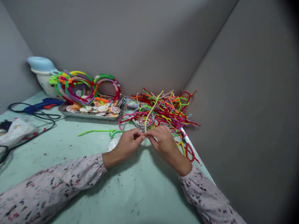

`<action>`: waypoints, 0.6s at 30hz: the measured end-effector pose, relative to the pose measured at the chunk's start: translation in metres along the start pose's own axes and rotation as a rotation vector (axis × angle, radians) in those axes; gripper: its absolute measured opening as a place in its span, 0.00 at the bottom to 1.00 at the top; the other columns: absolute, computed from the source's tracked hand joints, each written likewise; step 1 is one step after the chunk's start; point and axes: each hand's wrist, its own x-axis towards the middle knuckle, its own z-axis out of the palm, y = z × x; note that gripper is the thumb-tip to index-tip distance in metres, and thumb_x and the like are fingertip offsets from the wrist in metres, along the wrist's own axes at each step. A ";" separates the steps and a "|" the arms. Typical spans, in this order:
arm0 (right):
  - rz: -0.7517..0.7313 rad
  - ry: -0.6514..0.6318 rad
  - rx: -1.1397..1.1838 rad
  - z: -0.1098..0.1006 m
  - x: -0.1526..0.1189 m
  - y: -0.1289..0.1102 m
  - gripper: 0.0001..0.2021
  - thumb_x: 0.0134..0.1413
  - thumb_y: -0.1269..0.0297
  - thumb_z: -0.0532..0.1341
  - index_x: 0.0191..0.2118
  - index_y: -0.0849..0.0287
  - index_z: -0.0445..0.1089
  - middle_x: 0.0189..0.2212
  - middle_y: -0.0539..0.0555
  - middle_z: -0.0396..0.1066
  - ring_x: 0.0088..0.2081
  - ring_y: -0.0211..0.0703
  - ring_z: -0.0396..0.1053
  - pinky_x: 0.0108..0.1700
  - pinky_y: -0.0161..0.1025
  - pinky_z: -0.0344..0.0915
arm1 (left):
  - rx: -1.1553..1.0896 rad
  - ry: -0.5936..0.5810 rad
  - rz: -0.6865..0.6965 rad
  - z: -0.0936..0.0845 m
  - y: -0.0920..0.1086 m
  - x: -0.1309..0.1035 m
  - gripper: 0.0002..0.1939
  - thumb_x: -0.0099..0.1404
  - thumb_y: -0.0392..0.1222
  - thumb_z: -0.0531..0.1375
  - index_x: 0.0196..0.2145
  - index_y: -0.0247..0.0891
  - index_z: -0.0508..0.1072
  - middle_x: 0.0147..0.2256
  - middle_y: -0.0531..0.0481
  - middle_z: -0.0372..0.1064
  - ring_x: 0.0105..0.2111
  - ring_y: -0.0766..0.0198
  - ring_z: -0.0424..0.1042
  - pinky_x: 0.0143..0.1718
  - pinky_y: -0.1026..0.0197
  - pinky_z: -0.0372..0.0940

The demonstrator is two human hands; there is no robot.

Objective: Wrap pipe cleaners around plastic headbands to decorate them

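Just above the table, a pale yellow pipe cleaner [151,111] rises from between my fingertips, slanting up and to the right. My left hand [130,140] is closed in a pinch at its lower end. My right hand [162,140] pinches the same end, its fingertips meeting those of the left. What lies right inside the fingertips is mostly hidden. Behind my hands spreads a big heap of coloured pipe cleaners [173,109], with a coil of grey wire [137,123] at its left side. A bright green pipe cleaner [97,132] lies left of my left hand.
A metal tray [93,116] holds shells and headbands wrapped in pipe cleaners [80,90]. Behind it leans a white container with a blue lid [42,63]. A blue glue gun [38,105] and black cable [50,116] lie left. Grey walls [130,40] bound the table [140,193].
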 end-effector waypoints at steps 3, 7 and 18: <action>0.006 -0.019 -0.022 0.000 0.000 -0.001 0.07 0.59 0.69 0.58 0.40 0.56 0.73 0.33 0.53 0.74 0.39 0.45 0.66 0.44 0.43 0.56 | 0.140 0.024 0.059 0.000 0.000 -0.001 0.07 0.60 0.39 0.57 0.27 0.35 0.70 0.25 0.53 0.67 0.26 0.67 0.65 0.28 0.66 0.58; 0.035 -0.053 -0.022 -0.001 0.001 -0.004 0.06 0.58 0.70 0.59 0.39 0.57 0.73 0.33 0.54 0.74 0.38 0.46 0.66 0.44 0.44 0.56 | 0.298 0.034 0.109 -0.002 0.001 -0.003 0.07 0.62 0.39 0.56 0.28 0.35 0.71 0.26 0.52 0.69 0.26 0.66 0.65 0.28 0.65 0.57; 0.052 -0.070 -0.042 -0.001 0.001 -0.008 0.05 0.57 0.71 0.58 0.37 0.59 0.70 0.33 0.55 0.72 0.38 0.47 0.65 0.44 0.44 0.56 | 0.348 0.037 0.128 -0.001 0.001 -0.004 0.07 0.62 0.38 0.56 0.27 0.36 0.69 0.26 0.52 0.68 0.26 0.67 0.64 0.28 0.65 0.56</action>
